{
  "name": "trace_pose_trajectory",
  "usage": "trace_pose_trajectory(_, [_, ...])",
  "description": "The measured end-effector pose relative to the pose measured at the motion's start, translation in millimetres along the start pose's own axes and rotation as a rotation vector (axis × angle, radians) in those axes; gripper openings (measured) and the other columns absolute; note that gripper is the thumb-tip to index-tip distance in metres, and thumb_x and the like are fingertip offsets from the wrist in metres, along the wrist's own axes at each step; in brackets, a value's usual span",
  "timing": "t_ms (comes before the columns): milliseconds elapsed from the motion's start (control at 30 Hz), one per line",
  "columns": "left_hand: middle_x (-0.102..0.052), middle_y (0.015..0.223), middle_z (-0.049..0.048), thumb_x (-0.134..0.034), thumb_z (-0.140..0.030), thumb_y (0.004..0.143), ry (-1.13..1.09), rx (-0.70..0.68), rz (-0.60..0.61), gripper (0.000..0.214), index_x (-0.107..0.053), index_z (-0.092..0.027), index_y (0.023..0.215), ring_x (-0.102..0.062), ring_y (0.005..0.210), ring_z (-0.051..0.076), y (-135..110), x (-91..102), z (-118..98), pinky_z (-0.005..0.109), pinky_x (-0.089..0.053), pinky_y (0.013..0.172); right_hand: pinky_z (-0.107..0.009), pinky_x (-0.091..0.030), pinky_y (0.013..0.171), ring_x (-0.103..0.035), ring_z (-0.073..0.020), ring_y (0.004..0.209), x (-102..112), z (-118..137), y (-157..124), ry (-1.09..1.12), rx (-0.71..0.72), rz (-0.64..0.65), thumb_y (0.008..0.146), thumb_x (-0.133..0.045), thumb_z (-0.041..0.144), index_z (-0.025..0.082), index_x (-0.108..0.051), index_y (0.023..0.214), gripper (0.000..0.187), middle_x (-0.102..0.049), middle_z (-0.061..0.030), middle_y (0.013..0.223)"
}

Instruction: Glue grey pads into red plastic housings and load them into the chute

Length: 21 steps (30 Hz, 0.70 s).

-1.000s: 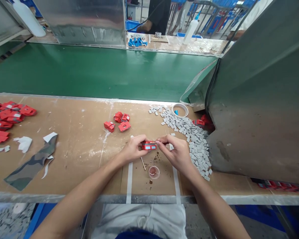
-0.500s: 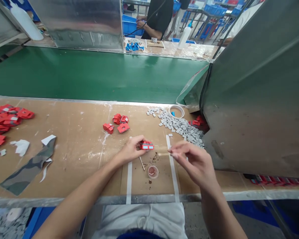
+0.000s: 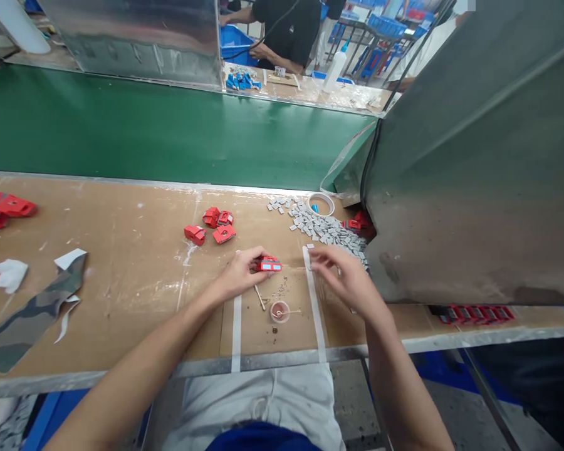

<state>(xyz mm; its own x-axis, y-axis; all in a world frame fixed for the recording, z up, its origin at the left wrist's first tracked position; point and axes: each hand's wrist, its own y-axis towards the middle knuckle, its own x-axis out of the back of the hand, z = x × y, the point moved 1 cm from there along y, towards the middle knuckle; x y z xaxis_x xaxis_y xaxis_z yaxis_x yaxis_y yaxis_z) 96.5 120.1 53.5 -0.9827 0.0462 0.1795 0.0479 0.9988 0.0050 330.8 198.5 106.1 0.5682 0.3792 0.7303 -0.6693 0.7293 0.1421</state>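
Observation:
My left hand [image 3: 241, 270] is closed round a small red plastic toy vehicle part [image 3: 269, 264] with pale blue windows facing me. Right of it, my right hand [image 3: 342, 272] hovers by the near end of a heap of small grey tiles [image 3: 329, 230]. Thumb and forefinger look apart, with nothing visible between them; one tile lies just beyond the fingertips. Below the hands stands a small clear cup [image 3: 274, 318] of pinkish liquid, a cotton swab [image 3: 291, 312] resting across it. A second swab [image 3: 260, 297] lies to its upper left, near brown specks.
Several red parts [image 3: 224, 233] lie beyond my left hand, others [image 3: 14, 205] at far left. A tape roll [image 3: 320, 205] sits by the tiles. Camouflage sheet [image 3: 37, 313] lies left. A metal panel [image 3: 470, 156] bounds the right; a green belt [image 3: 169, 138] runs behind. A person works opposite.
My right hand has let go of the swab, which now rests in the cup, and has moved towards the tiles. My left hand still holds the red part. The view has shifted.

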Motion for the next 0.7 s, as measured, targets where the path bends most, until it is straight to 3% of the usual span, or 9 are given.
trace_pose_trajectory(100, [-0.071, 0.090, 0.0038, -0.071, -0.027, 0.079, -0.021, 0.011, -0.001, 0.021, -0.065, -0.015, 0.094, -0.067, 0.083, 0.016, -0.2, 0.2, -1.1, 0.029, -0.056, 0.079, -0.033, -0.047, 0.075, -0.063, -0.0205, 0.081, 9.0, -32.1, 45.2, -0.276, -0.182, -0.032, 0.086, -0.062, 0.012, 0.017, -0.069, 0.096, 0.013, -0.069, -0.0070, 0.095])
trace_pose_trajectory(200, [-0.071, 0.091, 0.0043, -0.071, -0.028, 0.079, -0.027, 0.022, -0.006, 0.021, -0.065, -0.014, 0.095, -0.067, 0.083, 0.016, -0.6, 0.3, -0.7, 0.030, -0.056, 0.080, -0.030, -0.044, 0.073, -0.062, -0.0196, 0.081, 2.4, -50.4, 68.6, -0.395, -0.222, 0.027, 0.081, -0.061, 0.005, 0.016, -0.070, 0.090, 0.016, -0.068, -0.0069, 0.094])
trace_pose_trajectory(333, [-0.071, 0.096, 0.0065, -0.072, -0.028, 0.079, -0.024, 0.019, -0.002, 0.024, -0.069, -0.014, 0.098, -0.068, 0.087, 0.018, -0.1, 0.8, 2.1, 0.031, -0.056, 0.081, -0.029, -0.043, 0.074, -0.062, -0.0194, 0.082, -8.2, -57.1, 65.1, -0.424, -0.239, 0.026, 0.083, -0.060, 0.006, 0.014, -0.070, 0.091, 0.016, -0.068, -0.0074, 0.091])
trace_pose_trajectory(533, [-0.071, 0.110, 0.0096, -0.073, -0.026, 0.080, -0.104, 0.020, 0.043, 0.042, -0.068, -0.017, 0.121, -0.068, 0.101, 0.020, 0.1, 2.0, 7.9, 0.035, -0.055, 0.091, -0.030, -0.043, 0.075, -0.062, -0.0203, 0.081, -9.4, -61.0, 51.0, -0.407, -0.298, -0.004, 0.085, -0.064, 0.013, 0.017, -0.071, 0.087, 0.008, -0.067, -0.0070, 0.088])
trace_pose_trajectory(700, [-0.071, 0.109, 0.0101, -0.074, -0.027, 0.080, -0.123, 0.030, 0.056, 0.044, -0.068, -0.017, 0.123, -0.069, 0.100, 0.021, 0.0, 2.5, 10.3, 0.035, -0.056, 0.090, -0.030, -0.042, 0.073, -0.060, -0.0209, 0.081, -10.1, -62.4, 45.5, -0.414, -0.281, 0.004, 0.083, -0.065, 0.013, 0.018, -0.069, 0.085, 0.006, -0.064, -0.0061, 0.085])
